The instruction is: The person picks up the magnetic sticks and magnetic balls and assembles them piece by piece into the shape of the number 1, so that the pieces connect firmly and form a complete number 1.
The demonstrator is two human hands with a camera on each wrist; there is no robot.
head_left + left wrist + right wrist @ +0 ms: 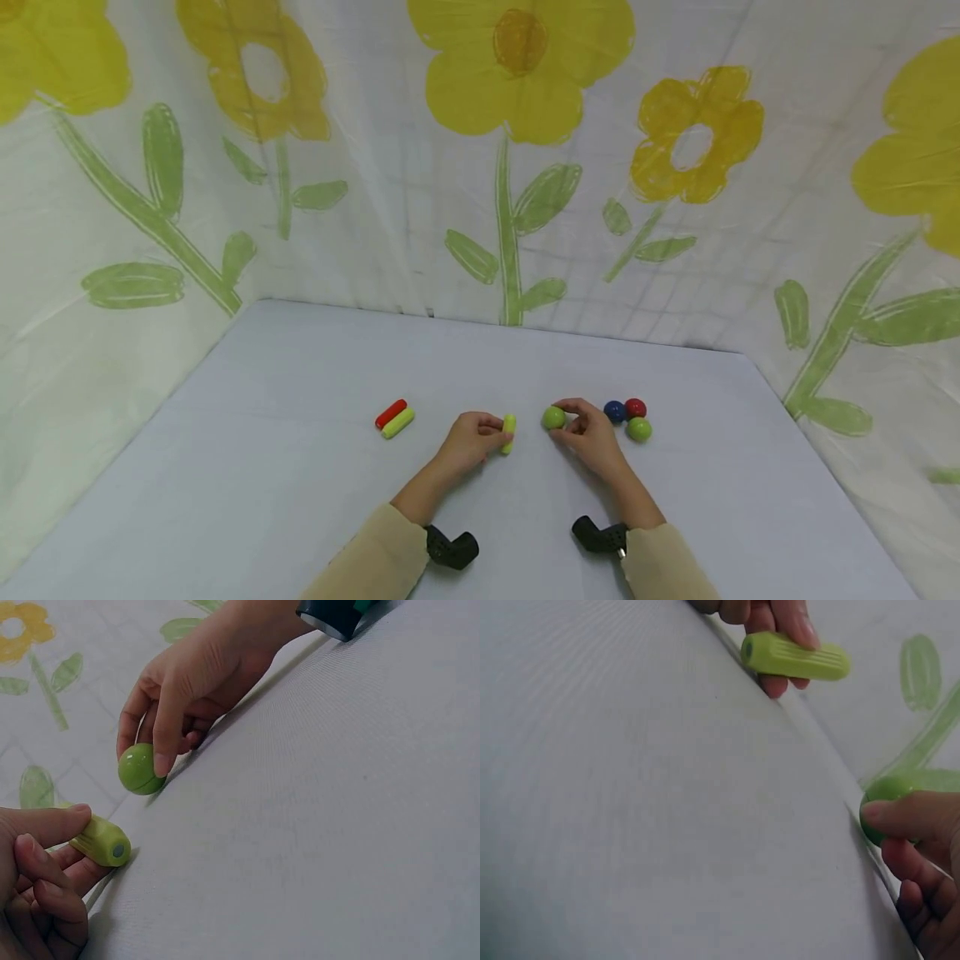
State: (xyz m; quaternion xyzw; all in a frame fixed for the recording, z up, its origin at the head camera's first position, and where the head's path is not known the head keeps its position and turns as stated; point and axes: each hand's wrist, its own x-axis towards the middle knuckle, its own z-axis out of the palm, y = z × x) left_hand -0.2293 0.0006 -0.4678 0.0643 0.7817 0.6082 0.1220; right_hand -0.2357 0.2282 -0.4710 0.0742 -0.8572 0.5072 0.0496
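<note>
1. The left hand [465, 446] pinches a yellow-green stick [508, 434] between its thumb and fingers; the stick sits at the fingertips, on the side toward the other hand.
2. That stick has lengthwise grooves and a round grey spot on the end facing the wrist cameras. Whether it touches the surface [480, 367] below the hand, I cannot tell.
3. The right hand [591, 440] pinches a glossy green ball [553, 417] between thumb and fingers, at its fingertips, on the side toward the left hand. The held stick and ball are near each other but apart.
4. Left of the left hand and slightly ahead of it, a red stick [391, 413] and a second yellow-green stick [398, 422] lie side by side, the red one farther from the hand.
5. Just right of the right hand, three balls lie close together: a blue ball [615, 412] nearest the hand, a red ball [635, 407] beyond it, and a second green ball [639, 429] on the person's side of the red one.
6. Behind each hand, a black device sits at the wrist, by a beige sleeve.
7. Ahead of both hands, past the surface, hangs a flower-patterned sheet [382, 267].
</note>
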